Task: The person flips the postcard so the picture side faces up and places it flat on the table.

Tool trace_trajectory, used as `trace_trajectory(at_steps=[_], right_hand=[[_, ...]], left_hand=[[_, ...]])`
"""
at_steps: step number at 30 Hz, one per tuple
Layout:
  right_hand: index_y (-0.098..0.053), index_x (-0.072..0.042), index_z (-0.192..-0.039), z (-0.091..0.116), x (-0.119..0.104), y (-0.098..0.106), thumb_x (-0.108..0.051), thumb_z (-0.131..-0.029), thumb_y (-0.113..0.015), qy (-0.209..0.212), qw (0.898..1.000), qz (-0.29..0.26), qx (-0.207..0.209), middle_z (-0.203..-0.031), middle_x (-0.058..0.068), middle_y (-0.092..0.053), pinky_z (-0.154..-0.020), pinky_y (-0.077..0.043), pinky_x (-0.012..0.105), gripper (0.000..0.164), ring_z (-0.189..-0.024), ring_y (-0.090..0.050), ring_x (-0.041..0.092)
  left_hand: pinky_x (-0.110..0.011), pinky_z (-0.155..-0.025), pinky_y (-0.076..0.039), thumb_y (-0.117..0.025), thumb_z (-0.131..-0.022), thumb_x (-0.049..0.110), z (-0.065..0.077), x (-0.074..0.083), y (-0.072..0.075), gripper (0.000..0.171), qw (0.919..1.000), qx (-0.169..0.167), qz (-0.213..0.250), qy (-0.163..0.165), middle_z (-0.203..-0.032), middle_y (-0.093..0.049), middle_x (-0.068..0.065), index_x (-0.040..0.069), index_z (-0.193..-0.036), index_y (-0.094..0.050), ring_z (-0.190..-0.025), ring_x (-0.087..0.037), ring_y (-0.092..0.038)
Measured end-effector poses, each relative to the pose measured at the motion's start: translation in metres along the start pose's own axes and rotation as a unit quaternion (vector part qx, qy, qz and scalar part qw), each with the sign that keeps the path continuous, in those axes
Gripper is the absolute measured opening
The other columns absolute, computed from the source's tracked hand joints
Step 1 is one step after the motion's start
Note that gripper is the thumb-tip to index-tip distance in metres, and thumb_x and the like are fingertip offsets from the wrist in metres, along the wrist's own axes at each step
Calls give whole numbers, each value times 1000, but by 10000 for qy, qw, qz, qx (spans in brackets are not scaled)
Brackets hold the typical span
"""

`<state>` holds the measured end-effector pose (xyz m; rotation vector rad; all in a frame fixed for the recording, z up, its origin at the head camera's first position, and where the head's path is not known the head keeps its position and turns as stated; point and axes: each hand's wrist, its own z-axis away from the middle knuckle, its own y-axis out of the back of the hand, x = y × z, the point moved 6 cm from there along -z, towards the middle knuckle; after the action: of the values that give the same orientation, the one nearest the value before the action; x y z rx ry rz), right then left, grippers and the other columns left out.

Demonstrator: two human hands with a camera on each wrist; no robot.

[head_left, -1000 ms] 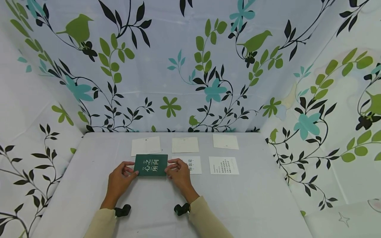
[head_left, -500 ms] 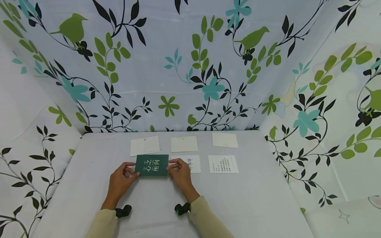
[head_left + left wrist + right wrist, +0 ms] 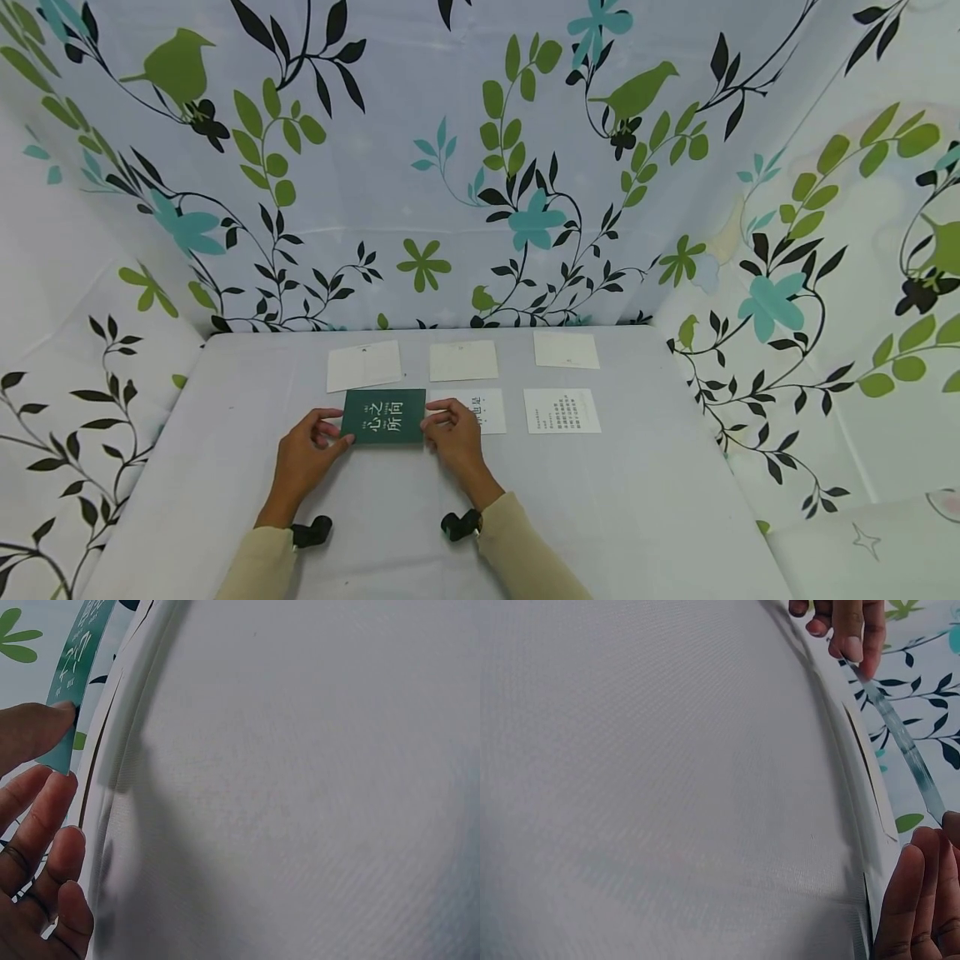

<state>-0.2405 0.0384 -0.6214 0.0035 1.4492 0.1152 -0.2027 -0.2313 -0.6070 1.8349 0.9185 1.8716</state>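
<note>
A dark green card [image 3: 386, 416] with white lettering is held up over the table between both hands. My left hand [image 3: 303, 454] pinches its left edge between thumb and fingers, which the left wrist view also shows, the green card [image 3: 79, 664] standing thin there. At the opposite edge, my right hand [image 3: 457, 446] pinches the card; in the right wrist view that hand [image 3: 922, 892] is at the lower right. Behind the right fingers lies a white card [image 3: 491, 411] with black characters, partly covered by the hand.
Three blank-looking cream cards form a back row: left [image 3: 364, 365], middle [image 3: 463, 360] and right [image 3: 566, 350]. A white card [image 3: 562, 411] with printed lines lies at the right of the front row. The white table [image 3: 637, 517] meets patterned cloth [image 3: 337, 167] behind.
The hands and green card stay nearly still, shifted very slightly right in the head view. The background and table cards shift slightly up and left as the view moves.
</note>
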Motion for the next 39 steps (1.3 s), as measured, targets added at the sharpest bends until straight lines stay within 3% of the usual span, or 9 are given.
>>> trace_trajectory(at_steps=[19,31,39], right_hand=[[-73,-8,-117,-2,5,4,0,-94,-74,-44,9999,-129,99,-90,8,-77,-62,-57,26,24,-69,-69,14],[-72,-9,-118,-3,8,5,-2,-96,-72,10,9998,-189,40,-94,15,-78,-62,-56,27,22,-69,-67,14],[-73,-14,-125,-1,4,5,-3,-90,-80,-40,9993,353,-76,-94,5,-76,-56,-55,26,37,-59,-65,12]], left_hand=[[-24,-68,-42,-90,-85,19,-3,-2,-7,52,10000,-35,-18,-61,-96,-73,-8,12,-132,-68,-79,-13,-55],[-25,-69,-43,-88,-87,20,-3,-2,-10,52,9999,-125,-114,5,-98,-72,-7,12,-134,-67,-82,-16,-55],[-28,-71,-41,-86,-89,25,-3,-2,-11,51,9991,-210,-353,-43,-98,-73,-7,9,-134,-69,-84,-18,-54]])
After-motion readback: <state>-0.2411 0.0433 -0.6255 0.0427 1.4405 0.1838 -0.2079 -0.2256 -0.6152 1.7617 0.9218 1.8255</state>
